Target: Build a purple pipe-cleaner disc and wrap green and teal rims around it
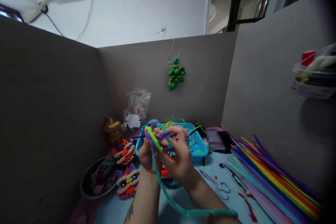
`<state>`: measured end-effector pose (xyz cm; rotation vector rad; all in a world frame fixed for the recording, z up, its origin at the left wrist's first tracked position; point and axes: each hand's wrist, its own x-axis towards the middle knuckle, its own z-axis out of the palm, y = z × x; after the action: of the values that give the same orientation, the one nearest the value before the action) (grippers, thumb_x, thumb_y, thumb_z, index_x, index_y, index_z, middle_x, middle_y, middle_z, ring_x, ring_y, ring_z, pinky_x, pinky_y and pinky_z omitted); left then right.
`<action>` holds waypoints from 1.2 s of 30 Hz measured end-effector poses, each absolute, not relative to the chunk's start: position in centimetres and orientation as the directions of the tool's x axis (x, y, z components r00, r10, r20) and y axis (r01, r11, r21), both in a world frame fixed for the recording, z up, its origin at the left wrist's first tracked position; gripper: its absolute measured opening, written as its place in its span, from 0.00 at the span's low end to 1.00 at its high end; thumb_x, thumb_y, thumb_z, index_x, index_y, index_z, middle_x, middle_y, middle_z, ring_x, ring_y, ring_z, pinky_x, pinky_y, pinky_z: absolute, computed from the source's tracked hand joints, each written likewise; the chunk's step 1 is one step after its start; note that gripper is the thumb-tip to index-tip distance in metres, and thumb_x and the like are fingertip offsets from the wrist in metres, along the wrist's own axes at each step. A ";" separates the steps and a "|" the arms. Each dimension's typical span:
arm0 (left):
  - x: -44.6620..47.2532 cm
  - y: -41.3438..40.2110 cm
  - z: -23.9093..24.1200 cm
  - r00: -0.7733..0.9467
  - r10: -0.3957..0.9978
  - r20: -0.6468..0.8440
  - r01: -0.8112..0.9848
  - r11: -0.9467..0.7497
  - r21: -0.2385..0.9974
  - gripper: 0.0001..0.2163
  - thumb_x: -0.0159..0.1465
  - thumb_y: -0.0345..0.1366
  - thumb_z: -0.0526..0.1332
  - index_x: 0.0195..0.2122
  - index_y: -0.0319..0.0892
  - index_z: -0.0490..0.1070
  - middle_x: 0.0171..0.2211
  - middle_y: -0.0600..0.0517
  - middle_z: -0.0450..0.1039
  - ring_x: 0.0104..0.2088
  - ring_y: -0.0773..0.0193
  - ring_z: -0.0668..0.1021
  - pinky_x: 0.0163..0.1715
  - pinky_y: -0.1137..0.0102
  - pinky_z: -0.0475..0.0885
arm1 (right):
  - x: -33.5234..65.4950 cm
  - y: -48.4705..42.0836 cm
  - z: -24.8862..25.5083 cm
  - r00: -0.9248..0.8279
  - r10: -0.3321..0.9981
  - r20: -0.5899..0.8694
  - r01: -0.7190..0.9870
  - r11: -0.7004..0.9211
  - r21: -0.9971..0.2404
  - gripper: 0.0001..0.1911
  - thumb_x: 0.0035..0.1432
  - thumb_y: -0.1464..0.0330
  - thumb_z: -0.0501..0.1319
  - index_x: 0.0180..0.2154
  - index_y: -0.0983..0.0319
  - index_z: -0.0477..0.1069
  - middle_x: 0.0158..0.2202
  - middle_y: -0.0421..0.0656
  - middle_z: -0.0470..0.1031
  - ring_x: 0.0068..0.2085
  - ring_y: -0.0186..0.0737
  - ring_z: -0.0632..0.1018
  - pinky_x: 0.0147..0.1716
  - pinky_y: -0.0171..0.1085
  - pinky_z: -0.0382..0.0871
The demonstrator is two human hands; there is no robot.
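Both my hands are raised over the table and closed on one small pipe-cleaner piece of purple, lime green and teal. My left hand grips it from the left and below. My right hand pinches it from the right, fingers curled over the top. A long teal pipe cleaner trails from the piece down across my right forearm. Behind my hands stands a blue tray with loose pipe-cleaner bits.
Finished pipe-cleaner figures and a dark bowl lie at the left. Scissors and a fan of coloured pipe cleaners lie at the right. A green ornament hangs on the grey partition. A plastic bag and small jar stand behind.
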<state>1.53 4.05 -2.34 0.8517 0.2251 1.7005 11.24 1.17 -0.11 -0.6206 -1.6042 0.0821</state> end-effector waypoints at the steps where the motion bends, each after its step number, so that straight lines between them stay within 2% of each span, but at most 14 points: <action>1: 1.7 3.9 -1.8 0.010 0.922 0.388 -0.785 -0.233 0.574 0.19 0.53 0.49 0.66 0.42 0.46 0.73 0.33 0.50 0.73 0.35 0.61 0.77 0.43 0.67 0.72 | 11.2 1.5 -0.2 0.056 0.510 0.858 0.281 0.817 -0.504 0.05 0.54 0.70 0.62 0.35 0.57 0.75 0.43 0.43 0.66 0.47 0.43 0.69 0.49 0.45 0.63; 3: 2.2 3.5 -0.9 0.056 0.927 0.371 -0.791 -0.185 0.583 0.22 0.50 0.47 0.69 0.45 0.46 0.72 0.38 0.48 0.75 0.38 0.57 0.78 0.44 0.62 0.72 | 11.1 2.0 -0.2 0.146 0.655 0.741 0.105 0.735 -0.670 0.05 0.55 0.67 0.62 0.35 0.59 0.75 0.44 0.43 0.66 0.46 0.41 0.70 0.47 0.42 0.66; 5: 2.7 3.3 -0.1 0.026 0.929 0.370 -0.778 -0.214 0.591 0.24 0.49 0.42 0.70 0.47 0.47 0.71 0.43 0.48 0.75 0.41 0.56 0.78 0.46 0.62 0.72 | 11.0 2.5 -0.2 0.184 0.754 0.631 -0.098 0.652 -0.752 0.07 0.54 0.65 0.63 0.36 0.60 0.75 0.44 0.44 0.67 0.45 0.40 0.72 0.46 0.39 0.67; 8: 3.2 3.0 0.5 0.006 0.925 0.381 -0.768 -0.240 0.594 0.24 0.50 0.41 0.70 0.47 0.45 0.70 0.45 0.47 0.75 0.45 0.55 0.77 0.49 0.62 0.70 | 11.1 3.0 -0.2 0.181 0.825 0.536 -0.336 0.564 -0.755 0.10 0.51 0.64 0.66 0.36 0.61 0.75 0.42 0.43 0.69 0.44 0.39 0.73 0.47 0.38 0.68; 10: 3.3 3.0 0.5 0.003 0.920 0.392 -0.770 -0.248 0.588 0.26 0.49 0.39 0.71 0.49 0.45 0.69 0.46 0.47 0.74 0.46 0.57 0.77 0.49 0.64 0.70 | 11.3 3.3 -0.2 0.177 0.845 0.504 -0.422 0.528 -0.737 0.11 0.49 0.63 0.67 0.36 0.61 0.76 0.42 0.43 0.70 0.44 0.39 0.73 0.47 0.37 0.69; 15: 3.0 3.2 0.6 -0.115 0.919 0.376 -0.712 -0.340 0.614 0.30 0.47 0.33 0.72 0.51 0.49 0.64 0.44 0.50 0.74 0.41 0.65 0.78 0.44 0.72 0.71 | 11.5 3.5 -0.1 0.094 0.891 0.444 -0.529 0.422 -0.736 0.15 0.47 0.65 0.69 0.39 0.59 0.75 0.40 0.42 0.76 0.42 0.39 0.76 0.45 0.37 0.70; 19: 3.3 3.3 0.8 -0.197 0.917 0.346 -0.706 -0.377 0.599 0.29 0.47 0.32 0.72 0.49 0.49 0.64 0.43 0.50 0.74 0.40 0.64 0.79 0.41 0.71 0.73 | 11.1 3.1 0.1 -0.040 0.895 0.444 -0.604 0.332 -0.724 0.25 0.40 0.68 0.72 0.43 0.59 0.71 0.40 0.42 0.78 0.42 0.42 0.78 0.45 0.41 0.71; 21: 3.5 3.2 0.9 -0.214 0.915 0.343 -0.720 -0.385 0.577 0.28 0.46 0.31 0.73 0.48 0.48 0.65 0.43 0.50 0.74 0.40 0.64 0.79 0.41 0.71 0.73 | 10.9 2.8 0.1 -0.048 0.887 0.459 -0.633 0.329 -0.700 0.28 0.38 0.69 0.73 0.45 0.58 0.70 0.42 0.43 0.78 0.43 0.43 0.78 0.45 0.41 0.72; 29: 4.1 3.0 0.7 -0.241 0.897 0.372 -0.655 -0.433 0.619 0.29 0.47 0.34 0.73 0.49 0.48 0.63 0.41 0.50 0.74 0.40 0.63 0.79 0.42 0.69 0.72 | 10.5 2.7 0.7 0.053 0.914 0.401 -0.732 0.309 -0.608 0.20 0.41 0.65 0.72 0.39 0.59 0.73 0.32 0.41 0.80 0.40 0.44 0.79 0.46 0.45 0.71; 36: 4.0 2.8 0.8 -0.252 0.892 0.376 -0.624 -0.447 0.641 0.29 0.47 0.36 0.73 0.49 0.48 0.62 0.41 0.50 0.74 0.39 0.63 0.79 0.40 0.71 0.73 | 10.3 2.7 0.5 0.081 0.928 0.364 -0.771 0.290 -0.567 0.12 0.42 0.65 0.71 0.31 0.59 0.74 0.31 0.40 0.80 0.38 0.43 0.79 0.46 0.45 0.70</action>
<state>3.98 2.85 0.77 0.8797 0.4476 1.8670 10.26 2.74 0.47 -0.2522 -0.7551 1.2897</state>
